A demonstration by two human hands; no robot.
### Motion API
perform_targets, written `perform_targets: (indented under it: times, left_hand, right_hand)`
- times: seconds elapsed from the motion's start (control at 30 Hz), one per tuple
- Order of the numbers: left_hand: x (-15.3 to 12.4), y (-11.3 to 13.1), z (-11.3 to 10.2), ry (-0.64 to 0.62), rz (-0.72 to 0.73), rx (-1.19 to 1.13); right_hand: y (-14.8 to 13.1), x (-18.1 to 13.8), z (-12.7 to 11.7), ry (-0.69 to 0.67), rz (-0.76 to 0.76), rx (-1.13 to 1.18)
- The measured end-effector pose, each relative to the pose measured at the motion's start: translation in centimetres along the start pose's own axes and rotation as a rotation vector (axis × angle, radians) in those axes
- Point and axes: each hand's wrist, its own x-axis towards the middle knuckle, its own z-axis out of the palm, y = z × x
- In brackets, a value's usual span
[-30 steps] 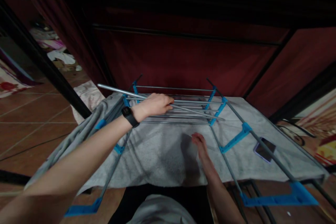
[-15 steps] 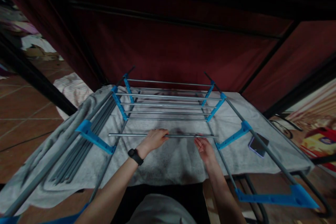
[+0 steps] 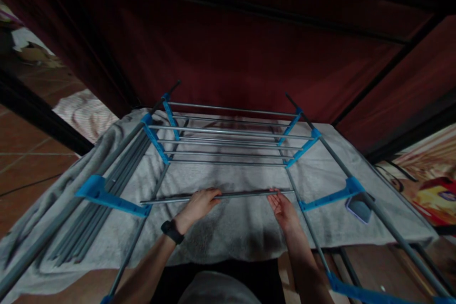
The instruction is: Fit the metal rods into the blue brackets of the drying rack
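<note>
A thin grey metal tube (image 3: 245, 194) lies crosswise in front of me, between the two side frames of a rack. My left hand (image 3: 199, 205) is closed over the tube left of its middle, back of the hand up. Close to the right end, my right hand (image 3: 282, 210) holds it with the fingertips, palm turned upward. The tube's left end is by the left blue plastic bracket (image 3: 112, 199). Its right end stops just short of the right blue bracket (image 3: 331, 194). Farther back, several crossbars (image 3: 231, 131) span paired blue brackets.
Several loose grey tubes (image 3: 103, 206) lie in a bundle on the left of the grey cloth (image 3: 242, 232) covering the table. A phone (image 3: 359, 209) rests at right, partly under a side pole (image 3: 384, 218). A dark red panel (image 3: 231, 57) stands behind the rack.
My view has shifted slightly. The tube has come nearer to me, and its left end now sits lower, beside the left bracket. Both hands keep their places along it.
</note>
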Motion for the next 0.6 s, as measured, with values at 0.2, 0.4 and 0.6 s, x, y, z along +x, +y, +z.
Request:
perform_targets:
  times: [0.2,0.4,0.6]
  left_hand:
    - [0.1,-0.7,0.9,0.035,0.010,0.046]
    - [-0.6,0.0,1.8,0.035,0.016,0.108]
    - [-0.9,0.6,2.3,-0.012,0.106,0.178]
  right_hand:
    - [-0.5,-1.1,-0.8,0.012,0.072,-0.196]
    - [-1.7,-1.6,-3.3,0.021,0.209,-0.324]
    - [-2.5,-2.0,-5.0,0.035,0.291,-0.544]
